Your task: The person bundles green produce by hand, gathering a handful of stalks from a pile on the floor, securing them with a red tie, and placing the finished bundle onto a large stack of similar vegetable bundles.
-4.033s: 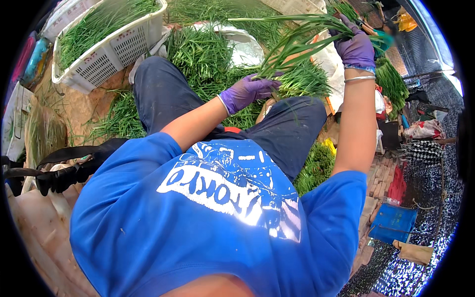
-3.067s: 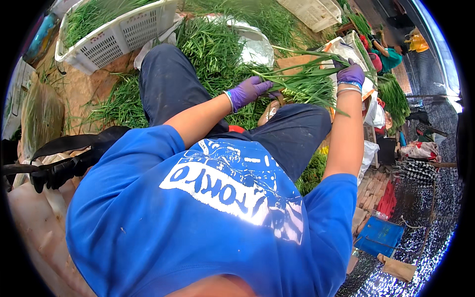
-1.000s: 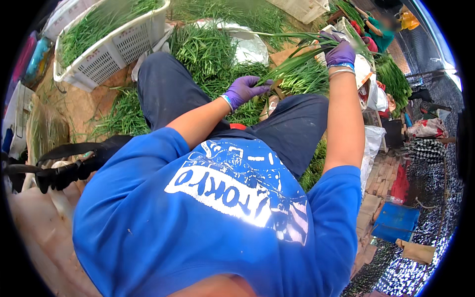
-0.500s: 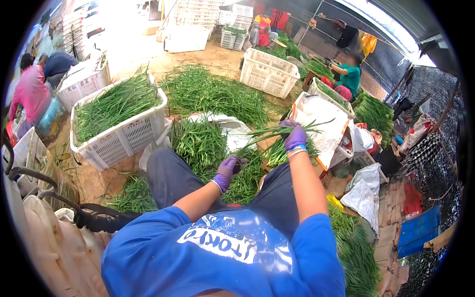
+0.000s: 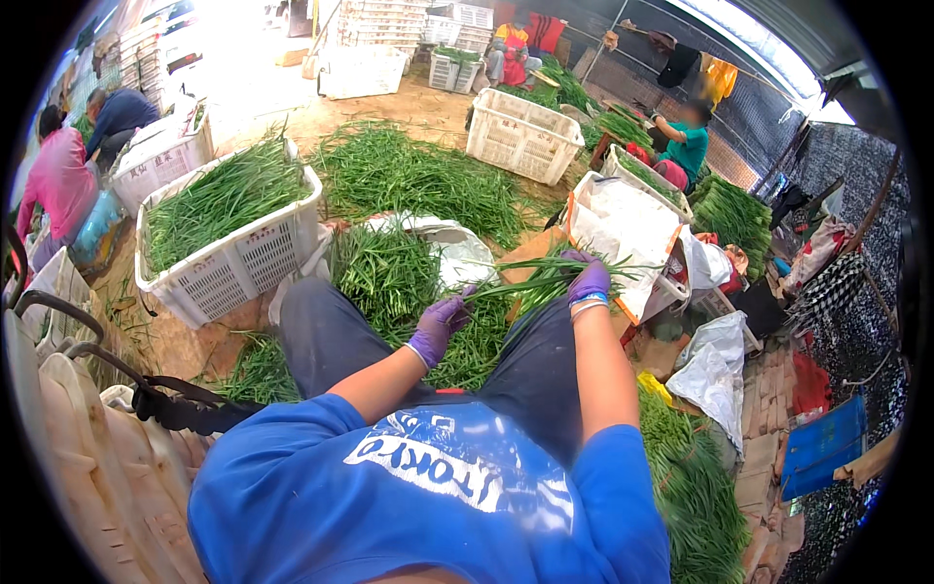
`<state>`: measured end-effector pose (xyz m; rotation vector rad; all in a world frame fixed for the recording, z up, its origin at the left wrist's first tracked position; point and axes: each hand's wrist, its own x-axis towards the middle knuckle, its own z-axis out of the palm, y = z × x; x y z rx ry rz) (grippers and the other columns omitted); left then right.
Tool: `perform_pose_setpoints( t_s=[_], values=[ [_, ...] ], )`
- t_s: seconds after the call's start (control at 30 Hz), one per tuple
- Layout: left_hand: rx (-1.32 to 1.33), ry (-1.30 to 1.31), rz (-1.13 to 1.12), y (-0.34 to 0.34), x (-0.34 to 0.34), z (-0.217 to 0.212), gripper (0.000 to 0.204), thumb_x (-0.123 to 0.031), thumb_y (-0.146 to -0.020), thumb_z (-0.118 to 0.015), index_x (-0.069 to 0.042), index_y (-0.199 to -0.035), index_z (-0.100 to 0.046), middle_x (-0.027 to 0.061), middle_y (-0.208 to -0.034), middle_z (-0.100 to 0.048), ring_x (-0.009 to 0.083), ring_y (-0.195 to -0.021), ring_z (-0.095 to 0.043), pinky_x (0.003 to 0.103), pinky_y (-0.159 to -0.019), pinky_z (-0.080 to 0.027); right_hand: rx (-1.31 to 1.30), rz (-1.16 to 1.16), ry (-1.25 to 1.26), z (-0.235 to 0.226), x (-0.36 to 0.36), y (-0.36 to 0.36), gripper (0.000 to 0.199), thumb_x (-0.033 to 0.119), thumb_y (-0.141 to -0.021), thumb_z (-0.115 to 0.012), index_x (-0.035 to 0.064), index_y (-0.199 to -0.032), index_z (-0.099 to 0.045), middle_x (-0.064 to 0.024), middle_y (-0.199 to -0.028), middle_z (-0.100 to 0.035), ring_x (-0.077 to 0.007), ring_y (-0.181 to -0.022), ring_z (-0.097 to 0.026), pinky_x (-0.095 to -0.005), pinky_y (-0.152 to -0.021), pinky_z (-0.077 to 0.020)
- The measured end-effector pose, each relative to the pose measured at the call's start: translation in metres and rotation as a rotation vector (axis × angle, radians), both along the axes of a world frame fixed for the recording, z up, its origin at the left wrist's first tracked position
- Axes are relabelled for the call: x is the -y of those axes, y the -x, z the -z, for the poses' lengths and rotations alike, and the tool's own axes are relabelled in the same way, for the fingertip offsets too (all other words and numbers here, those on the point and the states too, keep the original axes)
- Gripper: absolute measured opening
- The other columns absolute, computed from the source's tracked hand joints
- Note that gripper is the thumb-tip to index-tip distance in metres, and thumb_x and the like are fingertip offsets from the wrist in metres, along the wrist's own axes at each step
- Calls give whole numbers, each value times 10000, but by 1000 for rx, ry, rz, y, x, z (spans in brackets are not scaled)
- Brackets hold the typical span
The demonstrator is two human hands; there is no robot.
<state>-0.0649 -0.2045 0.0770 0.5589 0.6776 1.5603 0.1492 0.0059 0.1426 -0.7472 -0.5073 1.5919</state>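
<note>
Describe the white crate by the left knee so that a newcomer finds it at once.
Start from the blue shirt at the bottom and go up to the left knee. Just left of it stands a large white crate with slotted walls. It is nearer that knee than the other white crates, and long green leaves are heaped inside.

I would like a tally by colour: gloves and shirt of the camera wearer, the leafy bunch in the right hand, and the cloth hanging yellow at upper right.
Purple gloves: 2
Blue shirt: 1
Green bunch: 1
Yellow cloth: 1
Total: 5
</note>
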Motion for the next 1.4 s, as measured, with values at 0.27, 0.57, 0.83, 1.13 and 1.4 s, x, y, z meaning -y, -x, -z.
perform_pose_setpoints(
  t_s=[0.27, 0.57, 0.83, 1.13, 1.4],
  values=[
    [-474, -248, -260, -1, 13, -30, 146, -62, -801, -537, -17, -902, -633, 76, -974, -603, 140, -892, -548, 248, -792, -421, 147, 126, 58, -39, 31, 8, 154, 90, -834, -354, -15, -883, -456, -150, -733, -597, -233, -596, -556, -296, -541, -429],
    [-620, -301, -415, -4, 19, -43, 208, -37, -796, -528, -41, -984, -617, 69, -942, -616, 118, -840, -558, 224, -756, -442, 971, -78, -122, -4, -18, -21, 165, 19, -762, -542, 27, -885, -652, -63, -721, -598, -157, -567, -512, -255, -564, -427],
    [-342, -240, -478, 10, 19, -34, 175, -76, -838, -497, -20, -943, -626, 75, -935, -622, 128, -857, -574, 237, -767, -454, 2646, -401, -31, -32, -19, -26, 275, 285, -759, -505, 88, -899, -636, -57, -909, -629, -190, -839, -604, -311, -703, -482],
    [-929, 392, -484, 66, 6, 2, 517, -286, -729, -621, -5, -1138, -474, 139, -1038, -550, 219, -966, -523, 288, -847, -395, 371, 282, -202, -145, -8, -19, 214, 128, -822, -420, -26, -955, -483, -184, -923, -563, -302, -748, -589, -379, -599, -500],
    [-1469, -208, -717, 9, 28, -104, 1151, -505, -517, -716, -26, -1338, -65, 213, -1342, -193, 326, -1243, -212, 418, -1003, -183, 712, -177, -577, -144, 112, 105, 227, 184, -848, -440, 61, -1005, -549, -109, -803, -592, -202, -695, -589, -276, -484, -464]
  ],
)
